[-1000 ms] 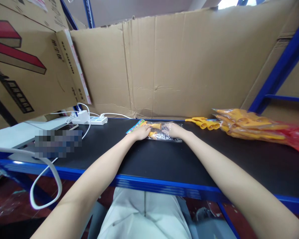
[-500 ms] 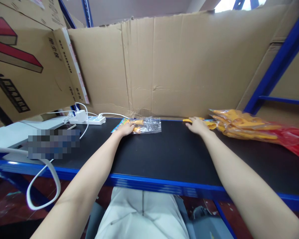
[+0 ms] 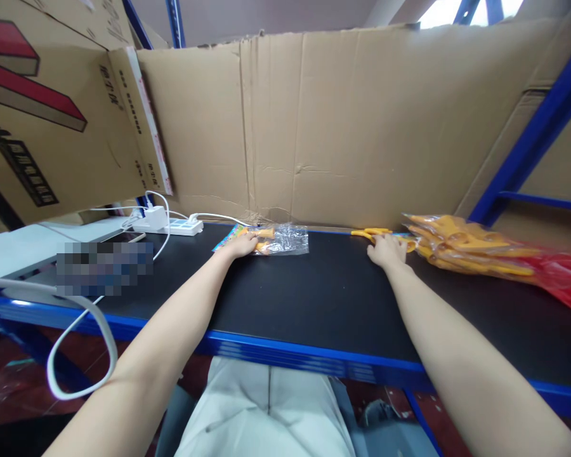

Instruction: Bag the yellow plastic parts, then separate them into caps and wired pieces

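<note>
With twelve o'clock straight ahead of the person, a clear plastic packet (image 3: 290,240) lies at twelve near the far edge of the black worktop (image 3: 304,298), with orange-yellow pieces (image 3: 267,233) inside and a colourful printed end pointing towards nine. The left hand (image 3: 242,244) rests palm down over that end; whether its grip is closed on the plastic, I cannot tell. At one o'clock the right hand (image 3: 389,249) reaches over a few slender yellow items (image 3: 368,232), its fingers bent; the hand hides whether its grip holds any. Just beyond, at two o'clock, sits a bulky clear bag (image 3: 466,244) of similar yellow items, with red plastic (image 3: 564,279) next to it towards three. A white power strip (image 3: 183,227) lies at eleven, and a cardboard panel (image 3: 361,127) stands behind everything at twelve.
</note>
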Motion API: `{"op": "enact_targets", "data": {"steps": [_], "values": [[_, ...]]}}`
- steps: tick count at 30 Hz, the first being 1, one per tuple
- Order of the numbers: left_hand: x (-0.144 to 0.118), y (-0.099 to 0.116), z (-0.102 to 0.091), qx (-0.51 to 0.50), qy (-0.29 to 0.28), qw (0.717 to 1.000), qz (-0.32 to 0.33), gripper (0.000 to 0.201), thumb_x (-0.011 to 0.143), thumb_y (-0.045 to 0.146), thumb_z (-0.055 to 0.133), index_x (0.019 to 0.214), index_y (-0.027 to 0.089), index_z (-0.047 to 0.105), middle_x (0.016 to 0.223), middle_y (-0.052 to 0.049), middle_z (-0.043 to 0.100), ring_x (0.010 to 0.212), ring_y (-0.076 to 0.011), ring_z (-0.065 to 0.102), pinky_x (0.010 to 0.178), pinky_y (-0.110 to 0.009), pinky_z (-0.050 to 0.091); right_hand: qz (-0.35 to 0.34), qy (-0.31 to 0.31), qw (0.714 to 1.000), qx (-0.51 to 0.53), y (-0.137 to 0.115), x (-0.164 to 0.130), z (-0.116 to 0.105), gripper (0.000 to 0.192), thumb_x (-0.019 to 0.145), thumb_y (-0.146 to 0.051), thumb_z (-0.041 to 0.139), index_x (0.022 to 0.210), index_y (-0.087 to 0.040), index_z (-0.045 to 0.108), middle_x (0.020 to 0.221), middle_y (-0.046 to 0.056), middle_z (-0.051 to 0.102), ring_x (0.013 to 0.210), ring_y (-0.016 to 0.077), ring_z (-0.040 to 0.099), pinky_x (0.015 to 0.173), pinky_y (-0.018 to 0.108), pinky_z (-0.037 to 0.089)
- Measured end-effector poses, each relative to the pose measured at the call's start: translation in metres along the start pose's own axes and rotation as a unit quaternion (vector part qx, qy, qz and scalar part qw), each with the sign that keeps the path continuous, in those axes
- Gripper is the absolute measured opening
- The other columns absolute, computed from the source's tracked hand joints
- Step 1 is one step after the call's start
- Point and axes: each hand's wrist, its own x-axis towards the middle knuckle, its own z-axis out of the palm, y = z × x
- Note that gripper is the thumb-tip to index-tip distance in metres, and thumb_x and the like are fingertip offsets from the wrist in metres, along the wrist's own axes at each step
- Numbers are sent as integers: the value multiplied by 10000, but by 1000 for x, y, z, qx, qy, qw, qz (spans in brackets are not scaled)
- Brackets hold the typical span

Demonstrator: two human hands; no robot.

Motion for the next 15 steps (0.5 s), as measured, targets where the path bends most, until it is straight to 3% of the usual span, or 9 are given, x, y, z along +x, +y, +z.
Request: {"op": "enact_targets", "data": {"steps": [5,10,15], "values": [[8,2,5,10,-6,1000,14,570,871,378,124,1339,199,397,1436,-20,362,1315,-189,330,1053,-333,290,-6,4,1000,-20,-3,4,8,379,838,-221,365,1136,-129,580,1143,147,547,1086,278,458,890,441,281],[11,4,6,2,-7,999,47,552,869,348,125,1296,194,438,1392,-27,425,1285,-167,373,1048,-296,294,-34,20,999,2,-10,0,3,384,852,-276,352,1098,-144,617,1104,156,541,1014,284,511,888,450,303],[10,9,7,-14,-11,998,57,566,867,369,122,1298,176,435,1389,-50,427,1281,-189,377,1047,-327,293,-52,-23,997,54,-35,1,-12,478,886,-351,281,1056,-89,643,1145,205,518,972,279,559,857,380,387]]}}
